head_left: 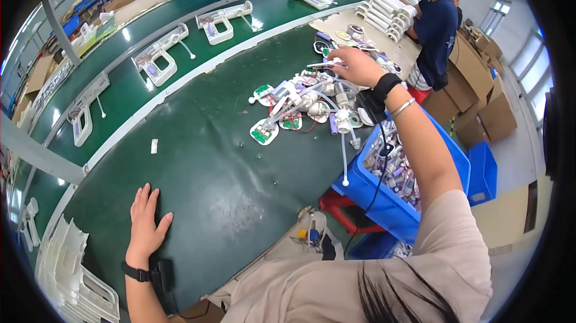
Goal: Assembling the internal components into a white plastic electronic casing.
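Observation:
My left hand [147, 224] lies flat on the green tabletop [204, 173] near its left edge, fingers stretched out, with nothing in it. My right hand [359, 68] reaches over a heap of small pump assemblies [309, 99] at the far right of the table. Its thumb and fingers pinch a thin white part [324, 64]; the rest of that part is hidden. White plastic pieces, clear tubes, red wires, purple cells and green circuit boards [264, 131] tangle together in the heap. One white tube [344, 161] hangs over the table edge.
A blue bin [384, 203] full of similar assemblies stands on a red stool [348, 212] at right. White housings [217, 24] ride the green conveyor beyond. White shells [78, 275] are stacked at lower left. A co-worker [437, 29] stands by stacked white parts [384, 14].

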Available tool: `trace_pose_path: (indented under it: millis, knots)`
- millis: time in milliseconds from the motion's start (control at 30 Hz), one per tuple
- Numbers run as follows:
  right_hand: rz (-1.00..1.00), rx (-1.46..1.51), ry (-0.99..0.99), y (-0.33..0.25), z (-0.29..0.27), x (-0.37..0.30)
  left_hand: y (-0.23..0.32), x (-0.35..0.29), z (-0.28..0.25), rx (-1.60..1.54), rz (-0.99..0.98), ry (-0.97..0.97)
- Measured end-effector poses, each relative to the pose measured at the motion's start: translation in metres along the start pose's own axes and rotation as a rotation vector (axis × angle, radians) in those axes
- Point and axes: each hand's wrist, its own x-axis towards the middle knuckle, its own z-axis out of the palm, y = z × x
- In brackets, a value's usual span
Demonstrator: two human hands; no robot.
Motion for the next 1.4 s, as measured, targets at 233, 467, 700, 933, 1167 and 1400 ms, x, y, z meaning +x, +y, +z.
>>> trace_pose_path:
  millis: [233,467,700,933,1167,1400]
  knots:
    - [-0.024,-0.016,-0.321,0.047,0.043,0.047,0.009,0.007,-0.005,0.026,-0.065,-0.084]
    - [-0.036,-0.018,0.263,0.044,-0.001,0.053,0.006,0.01,-0.007,0.024,-0.107,-0.102]
    - [-0.021,-0.011,0.609,0.025,-0.041,0.03,0.006,0.009,-0.004,0.019,-0.07,-0.063]
    - [0.01,0.146,0.918,0.018,-0.064,0.03,0.006,0.004,-0.001,0.025,-0.056,-0.027]
    - [-0.127,0.438,0.912,0.004,-0.137,0.063,0.003,0.001,0.001,0.039,-0.042,0.004]
    - [-0.053,0.138,0.701,0.042,-0.121,0.067,0.005,0.004,0.002,0.025,-0.029,0.025]
